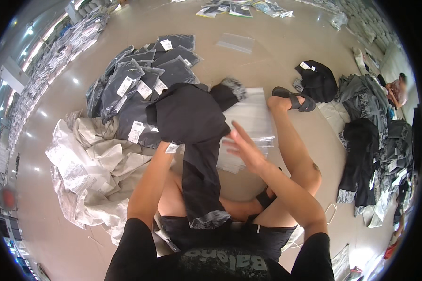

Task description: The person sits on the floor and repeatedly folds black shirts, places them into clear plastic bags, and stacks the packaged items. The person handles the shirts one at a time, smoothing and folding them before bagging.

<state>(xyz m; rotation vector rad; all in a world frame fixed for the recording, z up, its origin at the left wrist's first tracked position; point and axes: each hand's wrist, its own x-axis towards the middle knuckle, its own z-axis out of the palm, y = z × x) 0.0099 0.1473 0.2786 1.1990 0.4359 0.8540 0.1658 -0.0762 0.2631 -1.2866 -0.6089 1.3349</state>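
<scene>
A black garment [190, 114] with grey patterned ends hangs in front of me, bunched at the top. One long part of it drapes down over my lap, and another sticks out to the upper right. My left forearm [148, 185] reaches up into or behind the cloth, which hides the fingers; a small white tag [171, 148] shows at the wrist. Just right of the garment, my right hand [244, 149] is open, fingers spread, apparently holding nothing. Beyond it lies a stack of clear plastic bags [253, 112] on the floor.
Bagged dark garments [126, 79] with white labels are heaped at the far left. Nearer lies a crumpled beige-white sack [86, 164]. At right are a folded black garment [319, 82] and a pile of black and grey clothes [361, 150]. A loose plastic bag [236, 42] lies ahead.
</scene>
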